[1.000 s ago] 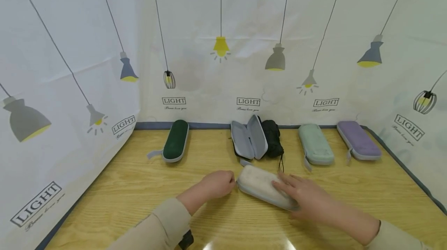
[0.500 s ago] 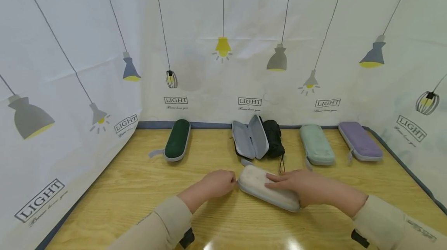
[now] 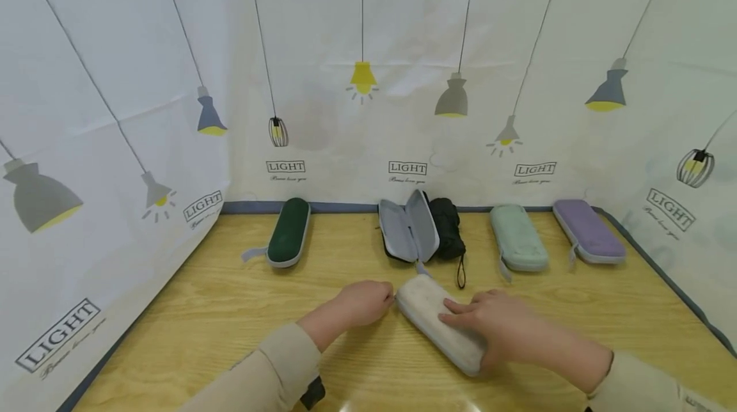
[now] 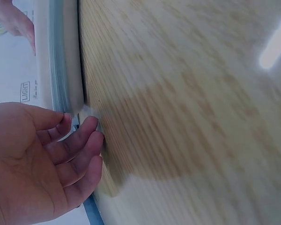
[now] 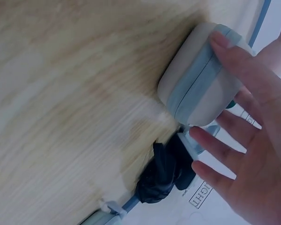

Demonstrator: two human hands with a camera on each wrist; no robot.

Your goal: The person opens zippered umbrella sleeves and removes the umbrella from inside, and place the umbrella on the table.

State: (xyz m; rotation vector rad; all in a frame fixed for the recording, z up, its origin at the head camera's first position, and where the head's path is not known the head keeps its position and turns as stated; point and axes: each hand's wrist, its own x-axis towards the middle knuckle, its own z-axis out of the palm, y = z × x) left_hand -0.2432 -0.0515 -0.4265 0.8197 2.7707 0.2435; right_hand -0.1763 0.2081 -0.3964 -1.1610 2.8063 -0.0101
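Observation:
A white hard-shell zip case point(image 3: 437, 322) with a grey zip band lies slantwise on the wooden table, in the middle of the head view. At its left end my left hand point(image 3: 365, 302) has thumb and index finger pinched together at the zip, seemingly on the zipper pull, which the fingers mostly hide. In the left wrist view that pinch sits right by the zip band point(image 4: 58, 56). My right hand point(image 3: 512, 329) grips the case's near right part, fingers over the top. The right wrist view shows the thumb point(image 5: 229, 51) pressed on the zip band.
Behind the white case stands an open grey-lined case point(image 3: 409, 233), beside a black folded bundle with a wrist loop point(image 3: 448, 229). A dark green case point(image 3: 289, 233) lies left, a mint case point(image 3: 519, 237) and a purple case point(image 3: 588, 231) right. A printed cloth backdrop point(image 3: 322, 79) encloses the table.
The white case has swung clockwise, its right end coming nearer to me. My right hand has shifted its hold and moved with it. The left hand stays at the left end.

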